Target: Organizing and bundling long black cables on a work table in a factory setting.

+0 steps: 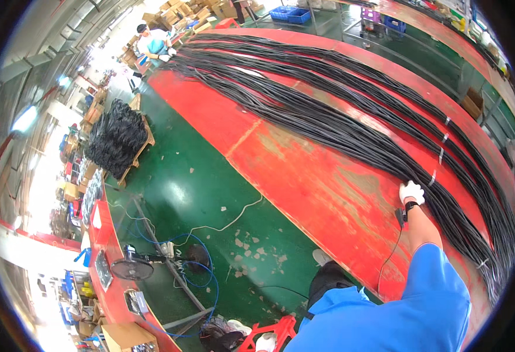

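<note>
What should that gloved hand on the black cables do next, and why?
Probably close the right hand around the nearest black cable bundle and lift it a little. The white-gloved hand rests on the bundle's edge where it lies on the red table, and a firm grip cannot be seen.

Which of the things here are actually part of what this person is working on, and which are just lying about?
In use:
- right hand, gloved white, resting on the black cable bundles
- long red table carrying the cables
- white ties around the bundles

Lying about:
- pallet of coiled black cable
- standing fan
- blue hose on the green floor
- cardboard boxes
- blue crates
</note>
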Demonstrator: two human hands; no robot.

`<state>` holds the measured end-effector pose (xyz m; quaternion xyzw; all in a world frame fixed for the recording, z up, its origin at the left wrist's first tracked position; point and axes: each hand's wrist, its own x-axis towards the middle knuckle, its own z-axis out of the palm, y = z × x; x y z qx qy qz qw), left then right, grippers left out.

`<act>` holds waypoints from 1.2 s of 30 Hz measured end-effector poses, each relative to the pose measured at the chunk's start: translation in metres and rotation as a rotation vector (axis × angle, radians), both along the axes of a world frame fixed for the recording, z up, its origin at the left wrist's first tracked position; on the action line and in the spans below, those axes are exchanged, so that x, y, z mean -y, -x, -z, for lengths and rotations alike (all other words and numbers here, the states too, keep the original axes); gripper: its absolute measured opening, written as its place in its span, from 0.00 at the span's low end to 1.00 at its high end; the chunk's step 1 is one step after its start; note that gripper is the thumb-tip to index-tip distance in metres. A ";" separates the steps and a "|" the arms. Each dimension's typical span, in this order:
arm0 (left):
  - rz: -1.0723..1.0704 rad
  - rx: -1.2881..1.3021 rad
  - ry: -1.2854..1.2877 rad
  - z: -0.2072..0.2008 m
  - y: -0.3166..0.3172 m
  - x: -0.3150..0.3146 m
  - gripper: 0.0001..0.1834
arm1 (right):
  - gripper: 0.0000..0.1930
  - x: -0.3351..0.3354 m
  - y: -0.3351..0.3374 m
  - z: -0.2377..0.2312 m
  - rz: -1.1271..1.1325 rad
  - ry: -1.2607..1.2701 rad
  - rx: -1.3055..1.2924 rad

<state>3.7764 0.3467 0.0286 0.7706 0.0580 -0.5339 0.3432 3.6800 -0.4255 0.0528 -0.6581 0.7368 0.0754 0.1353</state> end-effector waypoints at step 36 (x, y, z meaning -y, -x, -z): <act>0.088 0.596 -0.063 0.107 -0.976 0.134 0.11 | 0.27 0.090 -0.863 -0.002 -0.044 -0.121 0.042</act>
